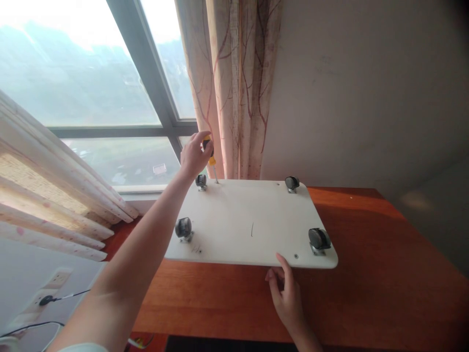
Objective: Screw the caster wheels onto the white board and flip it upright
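Observation:
A yellow-and-black screwdriver is gripped in my left hand. It stands nearly upright, with its tip down at a screw spot by the far edge of a white board. Casters are fixed near the board's corners: far left, near left, far right and near right. My right hand holds the board's near edge, right of the middle, with one finger over the top and the others lower, partly hidden.
A reddish-brown wooden table carries the board. Behind are a window, a patterned curtain and a grey wall. At lower left, a black plug with its cable sits in a wall socket.

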Motion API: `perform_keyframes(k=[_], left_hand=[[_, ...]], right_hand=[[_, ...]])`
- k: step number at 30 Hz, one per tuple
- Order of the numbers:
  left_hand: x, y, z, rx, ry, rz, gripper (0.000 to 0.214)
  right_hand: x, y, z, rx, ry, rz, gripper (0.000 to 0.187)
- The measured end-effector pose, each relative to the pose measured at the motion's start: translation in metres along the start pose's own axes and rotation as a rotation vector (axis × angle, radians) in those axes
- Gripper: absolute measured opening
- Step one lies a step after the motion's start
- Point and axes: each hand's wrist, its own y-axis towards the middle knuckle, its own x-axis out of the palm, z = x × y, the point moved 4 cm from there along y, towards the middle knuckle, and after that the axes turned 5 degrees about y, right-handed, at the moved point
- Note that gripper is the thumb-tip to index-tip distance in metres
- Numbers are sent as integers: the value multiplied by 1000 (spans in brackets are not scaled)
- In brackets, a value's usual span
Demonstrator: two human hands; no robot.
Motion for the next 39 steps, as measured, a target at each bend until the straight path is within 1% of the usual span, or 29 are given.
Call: perform_keyframes(k=[2,4,7,9,12,15,17,19,21,24,26,28,30,32,34,36,39], left_hand=[[-2,0,0,-17,71,4,26],[-3,0,-1,-32,112,-1,28],[1,1,-4,-28,53,-36,43],[4,-1,-5,-15,-28,-57,47],[1,-2,-2,16,-51,-34,35],[-5,-1,0,-11,32,20,24],[-6,1,-1,-39,48,16,27],[-2,1,-4,-36,5,-9,37],[2,-1,-6,-18,-60,-34,42],[4,-4,-7,-13,-78,-47,34],[1,-4,-7,-30,-32,-28,28],[-1,-1,-6,-49,10,-17,27],[-1,2,-5,-47,10,-42,32],[2,3,-3,-17,-25,-83,42],[4,2,-1,17,-64,-115,48],[3,1,3,35,-66,-114,43],[-2,1,7,34,-3,-49,26]], right_hand=[[0,0,0,-4,1,2,45],[0,0,0,-15,2,4,44],[0,0,0,-19,3,-4,44],[0,0,1,-16,-3,-5,44],[0,-1,1,-6,-7,-6,44],[1,-1,2,10,-3,-6,46],[1,-1,2,12,0,-2,46],[0,-1,2,7,6,-2,46],[0,0,2,3,9,-3,46],[0,0,1,4,7,-6,46],[0,0,1,3,6,-10,46],[0,0,2,0,7,-12,46],[0,0,2,-2,8,-9,45],[0,-1,3,2,6,-7,45],[1,-1,4,10,6,-9,46],[1,-1,5,18,8,-12,46],[1,-1,4,22,13,-19,46]])
